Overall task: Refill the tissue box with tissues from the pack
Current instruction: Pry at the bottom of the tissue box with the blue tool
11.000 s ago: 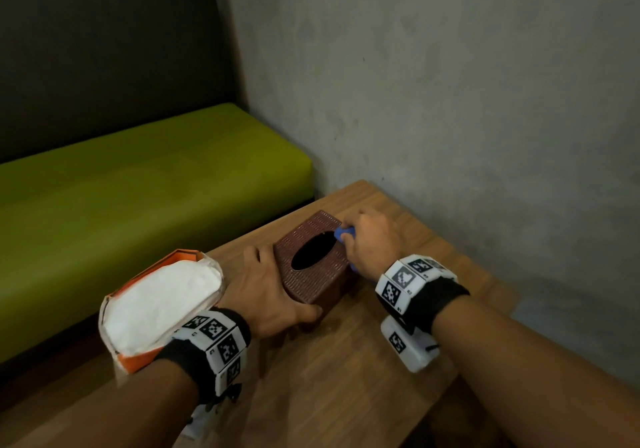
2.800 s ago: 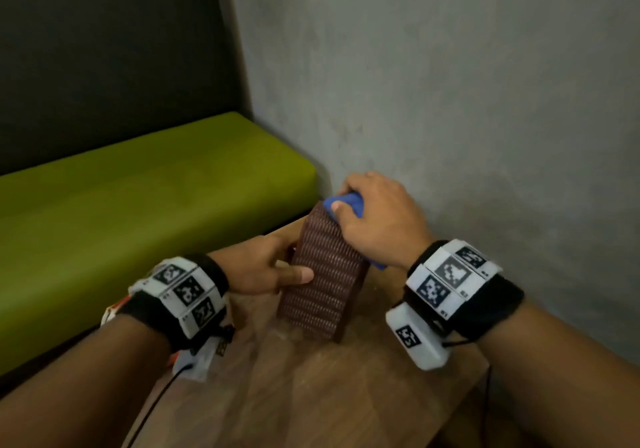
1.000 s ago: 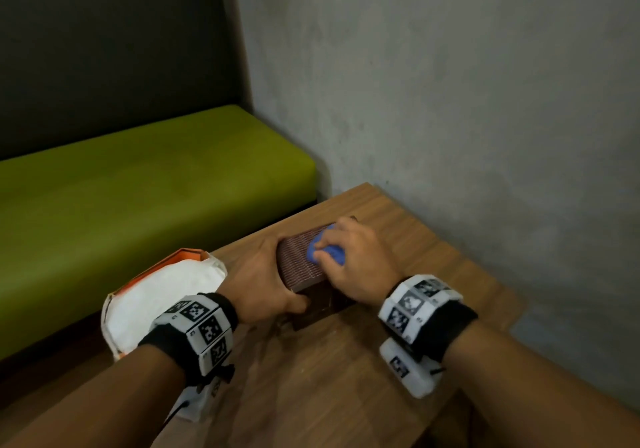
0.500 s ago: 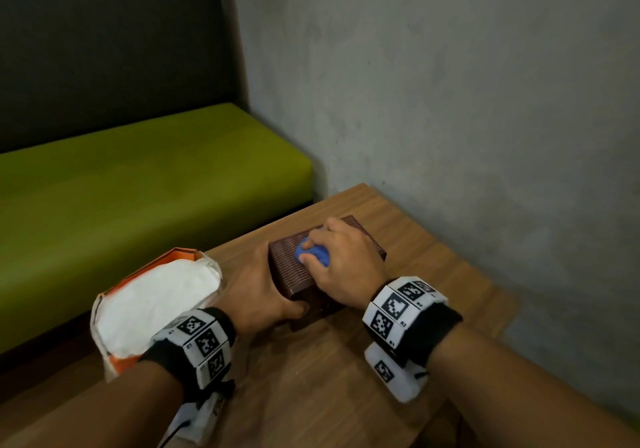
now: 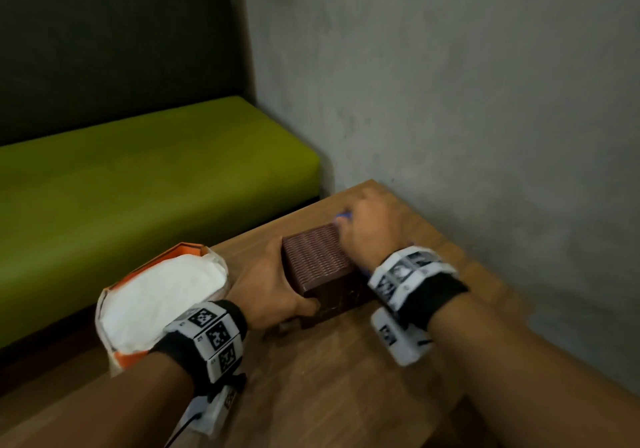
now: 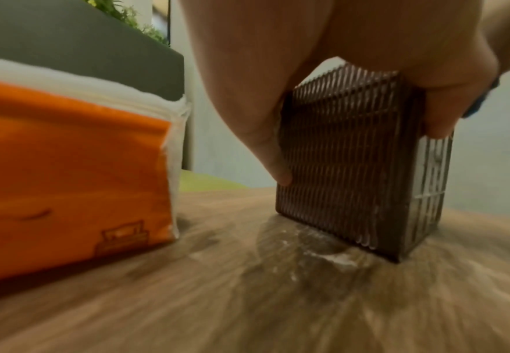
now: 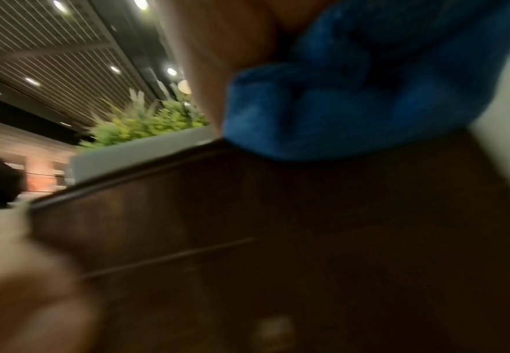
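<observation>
A brown woven tissue box (image 5: 317,257) stands on the wooden table (image 5: 346,385); its opening does not show. My left hand (image 5: 273,283) grips the box from its left side, with a finger (image 6: 265,143) down one face and the thumb on the near corner. My right hand (image 5: 372,229) holds a bunched blue cloth (image 5: 344,215) against the box's far right side. In the right wrist view the blue cloth (image 7: 353,95) presses on the dark box (image 7: 277,227). The orange tissue pack (image 5: 162,292), open with white tissues showing, lies left of the box.
A grey wall (image 5: 450,101) runs close along the table's right edge. A green bench seat (image 5: 138,177) sits beyond the table's far edge. The pack (image 6: 66,167) rests a short gap from the box (image 6: 338,155).
My right hand with the blue cloth has slid off the box's top to its far right side. The left hand keeps its grip on the box.
</observation>
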